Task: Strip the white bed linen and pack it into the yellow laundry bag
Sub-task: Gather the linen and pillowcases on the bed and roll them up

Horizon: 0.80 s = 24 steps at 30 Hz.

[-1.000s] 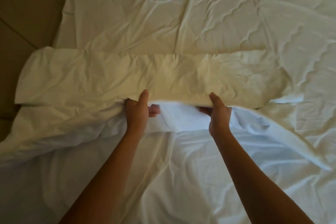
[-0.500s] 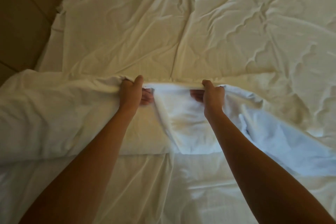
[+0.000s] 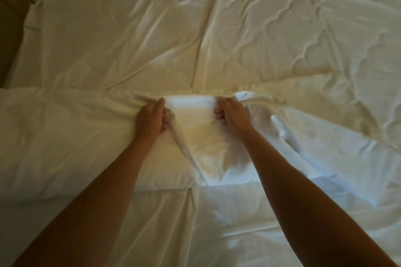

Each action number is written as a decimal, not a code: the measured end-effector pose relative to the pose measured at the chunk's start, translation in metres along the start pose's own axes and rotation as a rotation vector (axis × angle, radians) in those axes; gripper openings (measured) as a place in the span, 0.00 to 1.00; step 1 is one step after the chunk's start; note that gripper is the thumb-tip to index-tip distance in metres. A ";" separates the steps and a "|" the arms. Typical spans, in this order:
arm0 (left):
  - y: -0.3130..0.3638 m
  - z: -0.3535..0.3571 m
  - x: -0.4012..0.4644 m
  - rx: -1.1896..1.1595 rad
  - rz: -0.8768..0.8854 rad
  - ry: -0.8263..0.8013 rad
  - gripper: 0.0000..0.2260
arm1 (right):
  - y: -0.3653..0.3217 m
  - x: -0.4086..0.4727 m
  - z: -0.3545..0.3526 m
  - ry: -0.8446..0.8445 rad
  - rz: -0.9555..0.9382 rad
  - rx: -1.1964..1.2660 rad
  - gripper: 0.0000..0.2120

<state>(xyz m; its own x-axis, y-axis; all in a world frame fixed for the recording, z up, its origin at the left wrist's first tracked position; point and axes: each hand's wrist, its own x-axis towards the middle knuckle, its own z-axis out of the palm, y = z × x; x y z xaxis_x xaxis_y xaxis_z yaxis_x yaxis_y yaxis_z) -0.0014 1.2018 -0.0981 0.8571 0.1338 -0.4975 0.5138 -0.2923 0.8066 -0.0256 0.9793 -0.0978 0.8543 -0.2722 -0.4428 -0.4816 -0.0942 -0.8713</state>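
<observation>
Gripping the folded edge of the white bed linen, left hand and right hand both fist it mid-bed. Fold's long axis runs left-right; loose bulk lies near. Yellow laundry bag not visible.

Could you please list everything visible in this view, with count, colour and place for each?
Wrinkled white quilted bedcover: one, cream-white, spread across the upper half of the view.
Folded-over white linen layer: one, white, lying in a band across the middle; both hands grip its far edge.
Smooth white sheet: one, bluish-white, nearest the camera.
Brown floor: one patch, dark brown, upper left corner.
Yellow laundry bag: none in view.
Left hand: one, centre, gripping the linen.
Right hand: one, centre, gripping the linen.
</observation>
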 end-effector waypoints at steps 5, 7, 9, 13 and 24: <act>0.002 0.034 -0.055 0.417 0.402 0.069 0.19 | 0.008 -0.044 -0.050 0.118 -0.178 -0.209 0.15; 0.013 0.060 -0.077 0.370 0.482 0.040 0.19 | 0.006 -0.070 -0.073 0.191 -0.251 -0.238 0.15; 0.022 0.090 -0.095 0.284 0.544 -0.029 0.14 | 0.007 -0.095 -0.096 0.278 -0.370 -0.307 0.15; 0.039 0.153 -0.132 0.296 0.705 -0.237 0.17 | 0.030 -0.129 -0.165 0.539 -0.455 -0.442 0.16; 0.084 0.286 -0.123 1.009 0.917 -0.331 0.25 | 0.077 -0.106 -0.337 0.401 -0.085 -0.787 0.27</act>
<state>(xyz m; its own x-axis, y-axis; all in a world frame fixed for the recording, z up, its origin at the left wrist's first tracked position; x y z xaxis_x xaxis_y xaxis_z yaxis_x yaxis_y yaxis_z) -0.0745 0.8898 -0.0609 0.7473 -0.6583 -0.0907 -0.5857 -0.7170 0.3780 -0.2196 0.6781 -0.0464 0.8315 -0.5358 -0.1470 -0.5409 -0.7204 -0.4341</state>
